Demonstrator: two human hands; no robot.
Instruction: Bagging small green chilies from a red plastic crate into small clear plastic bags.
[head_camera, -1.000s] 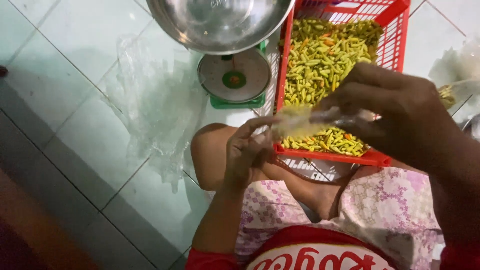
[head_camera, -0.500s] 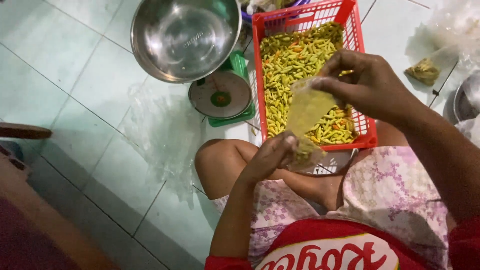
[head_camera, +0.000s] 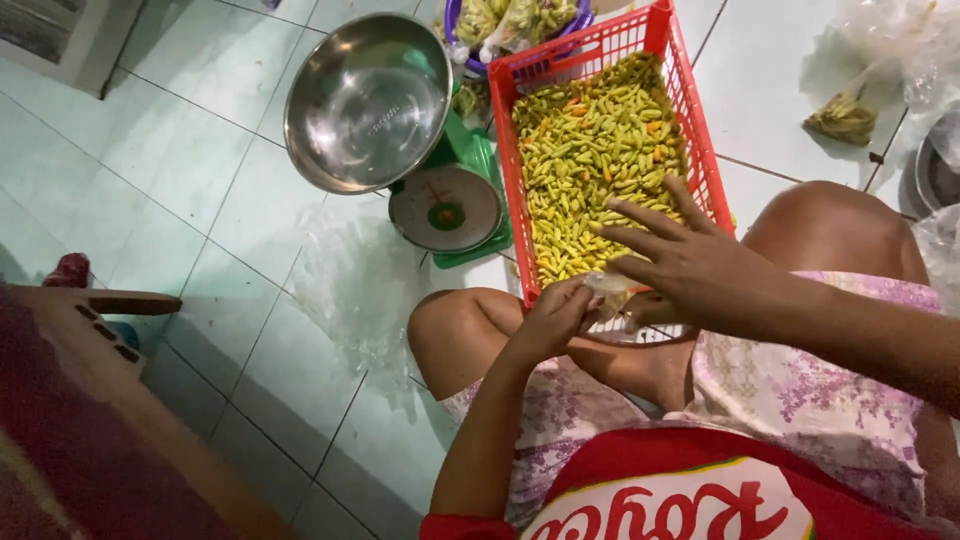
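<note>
I sit on the tiled floor with a red plastic crate (head_camera: 516, 150) of small green and yellow chillies (head_camera: 596, 150) in front of my knees. My left hand (head_camera: 550, 322) and my right hand (head_camera: 690, 265) meet at the crate's near edge, both pinching a small clear plastic bag (head_camera: 608, 290) with chillies inside. The right hand's fingers are spread over the bag's top, and the left hand grips it from below.
A green kitchen scale (head_camera: 448, 210) carrying a large steel bowl (head_camera: 366, 100) stands left of the crate. Loose clear plastic bags (head_camera: 350, 290) lie on the tiles beside it. A purple basket (head_camera: 520, 20) of filled bags is behind. Wooden furniture (head_camera: 110, 400) is at left.
The bag was held up stretched open above my lap; now it is lowered and bunched small between both hands at the crate's edge. The camera view has tilted back.
</note>
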